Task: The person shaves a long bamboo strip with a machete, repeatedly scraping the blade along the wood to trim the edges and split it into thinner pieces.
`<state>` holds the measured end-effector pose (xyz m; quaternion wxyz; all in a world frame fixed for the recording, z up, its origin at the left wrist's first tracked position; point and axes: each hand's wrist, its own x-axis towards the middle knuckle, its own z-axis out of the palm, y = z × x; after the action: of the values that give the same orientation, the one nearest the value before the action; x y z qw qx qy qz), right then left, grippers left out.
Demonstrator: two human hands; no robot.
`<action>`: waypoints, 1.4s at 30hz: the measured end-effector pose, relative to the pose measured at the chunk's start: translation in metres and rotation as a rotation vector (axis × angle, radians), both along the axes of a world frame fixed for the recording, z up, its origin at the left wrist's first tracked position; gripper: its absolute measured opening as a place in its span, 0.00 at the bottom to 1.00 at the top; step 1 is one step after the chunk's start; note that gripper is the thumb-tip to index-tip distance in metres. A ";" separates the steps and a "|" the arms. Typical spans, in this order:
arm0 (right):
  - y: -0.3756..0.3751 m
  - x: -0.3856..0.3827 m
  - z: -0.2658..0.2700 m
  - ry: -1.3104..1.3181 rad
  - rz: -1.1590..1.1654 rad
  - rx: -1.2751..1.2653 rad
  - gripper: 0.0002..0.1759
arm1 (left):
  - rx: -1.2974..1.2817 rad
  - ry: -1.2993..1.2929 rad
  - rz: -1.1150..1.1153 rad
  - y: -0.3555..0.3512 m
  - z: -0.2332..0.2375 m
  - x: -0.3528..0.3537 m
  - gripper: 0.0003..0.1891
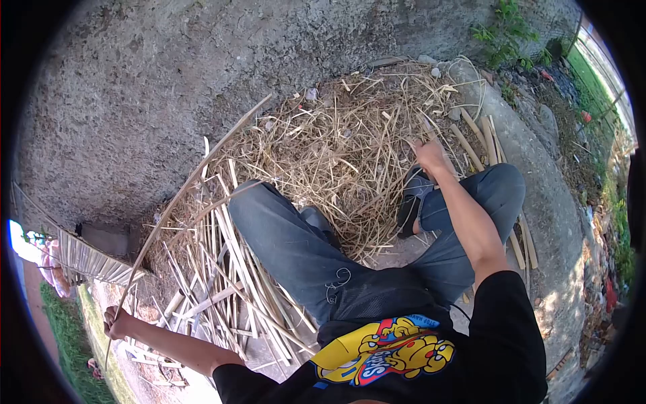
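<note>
My left hand (116, 324), stretched far out to the left, is closed around a long bamboo strip (171, 205). The strip slants up and across in front of the wall, its far end above my left knee. My right hand (433, 158) is closed above my foot, at the right side of a heap of bamboo shavings (330, 155). Something thin and pale shows by its fingertips, but what it grips I cannot make out. Many split bamboo strips (232, 269) lie in a loose pile between my left arm and left leg.
A rough wall (155, 87) rises just ahead. Several short bamboo pieces (466, 148) lie by my right knee, beside a concrete edge (552, 222). A slatted bamboo fence (94, 254) stands at the left. Green plants (508, 37) grow at the upper right.
</note>
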<state>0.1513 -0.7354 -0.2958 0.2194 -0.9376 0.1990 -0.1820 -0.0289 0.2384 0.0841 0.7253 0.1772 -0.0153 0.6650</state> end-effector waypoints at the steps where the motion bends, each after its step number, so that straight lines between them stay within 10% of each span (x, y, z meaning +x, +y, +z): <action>1: 0.008 0.002 0.013 0.009 0.016 -0.006 0.32 | -0.014 -0.005 0.041 0.003 -0.003 -0.014 0.21; 3: 0.046 0.001 0.078 0.030 -0.141 0.820 0.32 | 0.040 0.012 -0.118 -0.004 -0.012 -0.019 0.21; 8: 0.099 -0.010 0.161 -0.021 0.074 1.024 0.29 | 0.063 -0.060 -0.179 -0.024 -0.024 -0.005 0.20; 22: 0.199 -0.059 0.232 -0.102 0.609 0.418 0.27 | 0.242 -0.191 -0.331 -0.076 -0.029 0.002 0.19; 32: 0.304 -0.115 0.267 -0.303 0.972 0.193 0.26 | 0.417 -0.200 -0.418 -0.244 0.021 0.084 0.19; 42: 0.049 0.002 0.079 -0.021 0.195 0.112 0.32 | 0.513 -0.169 -0.106 -0.084 0.057 -0.061 0.16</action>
<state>0.1532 -0.6869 -0.2166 0.2901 -0.9368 0.1144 -0.1583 -0.0901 0.1545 0.1409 0.6868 0.2981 -0.2529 0.6128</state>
